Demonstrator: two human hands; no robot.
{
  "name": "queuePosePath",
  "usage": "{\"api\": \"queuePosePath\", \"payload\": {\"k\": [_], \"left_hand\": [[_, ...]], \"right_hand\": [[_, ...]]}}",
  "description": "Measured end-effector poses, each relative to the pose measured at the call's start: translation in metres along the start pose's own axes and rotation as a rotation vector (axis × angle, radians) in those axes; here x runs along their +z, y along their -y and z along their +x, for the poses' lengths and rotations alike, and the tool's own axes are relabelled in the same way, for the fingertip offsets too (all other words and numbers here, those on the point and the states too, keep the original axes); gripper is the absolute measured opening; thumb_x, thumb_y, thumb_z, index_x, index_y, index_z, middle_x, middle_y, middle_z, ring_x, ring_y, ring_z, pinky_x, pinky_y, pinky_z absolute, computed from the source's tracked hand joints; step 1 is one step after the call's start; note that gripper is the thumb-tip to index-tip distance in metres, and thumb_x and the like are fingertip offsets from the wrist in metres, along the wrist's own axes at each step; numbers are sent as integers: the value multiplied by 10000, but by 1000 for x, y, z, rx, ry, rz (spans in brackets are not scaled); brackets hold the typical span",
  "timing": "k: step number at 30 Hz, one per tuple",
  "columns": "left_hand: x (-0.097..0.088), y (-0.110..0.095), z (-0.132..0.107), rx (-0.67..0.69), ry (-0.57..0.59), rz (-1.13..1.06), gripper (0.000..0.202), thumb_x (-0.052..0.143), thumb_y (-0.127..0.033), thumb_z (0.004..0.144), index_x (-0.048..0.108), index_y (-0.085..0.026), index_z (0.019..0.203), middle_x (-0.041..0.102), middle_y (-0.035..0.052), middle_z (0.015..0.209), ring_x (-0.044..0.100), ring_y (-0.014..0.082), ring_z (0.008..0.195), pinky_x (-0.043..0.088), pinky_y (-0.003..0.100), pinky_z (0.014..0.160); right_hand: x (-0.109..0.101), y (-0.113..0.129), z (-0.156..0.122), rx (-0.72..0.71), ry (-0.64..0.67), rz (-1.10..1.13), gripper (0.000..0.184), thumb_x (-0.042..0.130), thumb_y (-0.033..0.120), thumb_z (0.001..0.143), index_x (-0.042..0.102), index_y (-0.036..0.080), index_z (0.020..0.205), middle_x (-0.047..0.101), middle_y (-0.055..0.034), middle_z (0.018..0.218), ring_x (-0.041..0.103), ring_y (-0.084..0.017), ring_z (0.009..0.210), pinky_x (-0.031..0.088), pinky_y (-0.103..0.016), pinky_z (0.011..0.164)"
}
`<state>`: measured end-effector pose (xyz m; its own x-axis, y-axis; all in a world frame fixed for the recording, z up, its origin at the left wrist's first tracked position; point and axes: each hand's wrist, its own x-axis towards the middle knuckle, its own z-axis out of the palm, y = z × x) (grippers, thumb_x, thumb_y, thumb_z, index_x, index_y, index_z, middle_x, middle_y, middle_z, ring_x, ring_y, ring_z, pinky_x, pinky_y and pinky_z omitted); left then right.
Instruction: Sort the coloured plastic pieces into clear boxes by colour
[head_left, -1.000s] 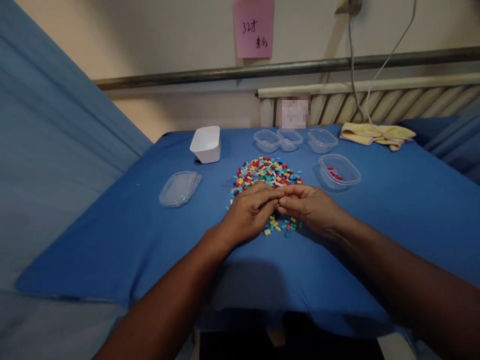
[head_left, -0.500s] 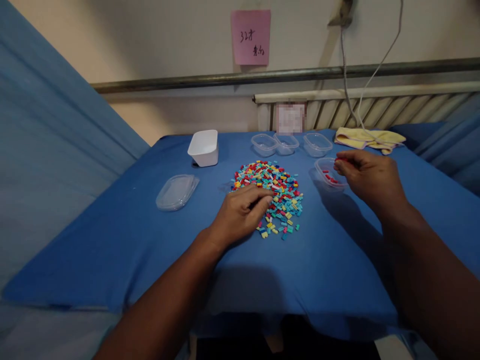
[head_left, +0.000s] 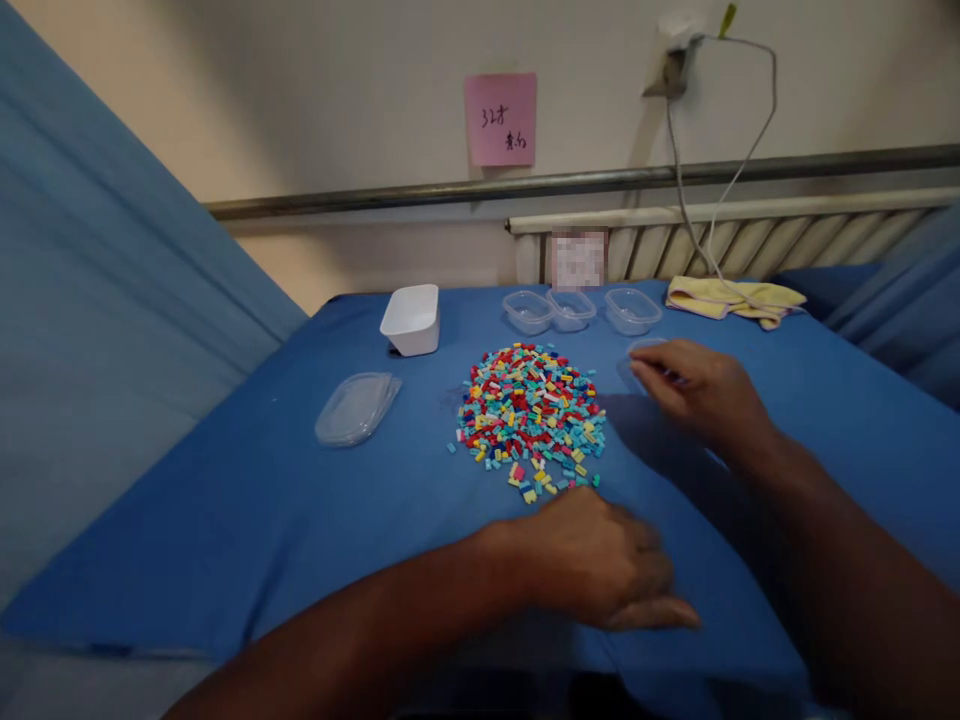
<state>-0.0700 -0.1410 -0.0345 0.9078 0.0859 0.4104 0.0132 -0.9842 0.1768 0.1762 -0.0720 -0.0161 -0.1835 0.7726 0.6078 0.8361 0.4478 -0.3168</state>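
My right hand (head_left: pixel 701 390) is at a clear plastic container (head_left: pixel 646 346), covering most of it. Its thumb and index finger are pinched together near the rim. What lies between the fingertips, and the inside of the container, are hidden. My left hand (head_left: pixel 600 560) is over the cloth in front of the pile of small bricks (head_left: pixel 529 405), slightly blurred. Its fingers curl in and the thumb points right; anything inside is out of sight. The bricks are red, yellow, light blue, green and white, heaped mid-table with several scattered at the front.
Three clear containers (head_left: pixel 632 312) stand along the back. A white tub (head_left: pixel 411 320) and stacked clear lids (head_left: pixel 358 410) lie to the left. At the back right is a yellow cloth (head_left: pixel 735 298), with a cable (head_left: pixel 712 215) hanging down to it. Blue curtains (head_left: pixel 112 250) flank the table.
My left hand has left the brick pile and moved toward me and right. My right hand, which held something red above the container, has lowered over it. The view has tilted up a little.
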Motion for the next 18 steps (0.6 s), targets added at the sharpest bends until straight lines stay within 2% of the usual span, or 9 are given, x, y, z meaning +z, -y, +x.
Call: {"api": "queuePosePath", "payload": {"k": [2, 4, 7, 9, 11, 14, 16, 18], "left_hand": [[12, -2, -4, -4, -16, -30, 479, 652, -576, 1080, 708, -213, 773, 698, 10, 748, 571, 165, 560, 309, 373, 446], [18, -6, -8, 17, -5, -70, 439, 675, -544, 1071, 716, -218, 781, 711, 3, 756, 590, 162, 574, 369, 365, 469], [17, -14, -13, 126, 117, -144, 265, 740, -414, 1040, 744, -227, 852, 777, -1, 909, 688, 159, 721, 461, 349, 526], [16, -17, -15, 183, 211, -190, 178, 747, -355, 1027, 753, -231, 900, 804, -3, 1065, 732, 153, 841, 498, 332, 543], [17, -17, -16, 182, 246, -229, 169, 719, -347, 1039, 751, -232, 919, 803, -2, 1169, 750, 152, 903, 534, 320, 565], [20, -13, -16, 139, 244, -292, 219, 669, -361, 1063, 738, -247, 889, 799, 7, 1053, 754, 161, 854, 532, 318, 546], [22, -10, -15, 140, 234, -345, 233, 662, -359, 1055, 730, -258, 857, 795, 14, 1011, 757, 166, 829, 501, 309, 509], [22, -10, -14, 143, 222, -373, 228, 664, -335, 1041, 726, -262, 834, 803, 20, 1055, 768, 173, 855, 480, 302, 491]], "right_hand": [[11, 22, -5, -139, 157, 175, 211, 633, 291, 1085, 826, 234, 1148, 837, -87, 1025, 778, -247, 901, 594, -363, 826], [24, 40, -10, -247, 279, 246, 198, 632, 258, 1092, 809, 225, 1175, 818, -84, 1016, 757, -238, 916, 584, -355, 828], [38, 56, -16, -315, 368, 243, 180, 629, 245, 1102, 800, 219, 1155, 783, -86, 1008, 720, -231, 932, 558, -341, 806], [40, 60, -17, -332, 392, 240, 179, 626, 244, 1110, 800, 218, 1080, 746, -69, 937, 683, -208, 863, 521, -317, 739], [38, 61, -17, -344, 429, 259, 206, 619, 243, 1116, 788, 214, 1003, 709, -51, 873, 647, -187, 796, 486, -306, 689], [31, 61, -16, -343, 472, 322, 193, 623, 263, 1122, 770, 213, 1008, 723, -54, 904, 664, -184, 813, 509, -313, 716], [30, 63, -14, -329, 424, 338, 153, 627, 264, 1120, 769, 213, 1093, 748, -70, 972, 689, -202, 871, 538, -333, 763], [33, 66, -12, -324, 362, 308, 160, 618, 243, 1118, 771, 211, 1156, 756, -81, 997, 690, -219, 893, 544, -353, 773]]}}
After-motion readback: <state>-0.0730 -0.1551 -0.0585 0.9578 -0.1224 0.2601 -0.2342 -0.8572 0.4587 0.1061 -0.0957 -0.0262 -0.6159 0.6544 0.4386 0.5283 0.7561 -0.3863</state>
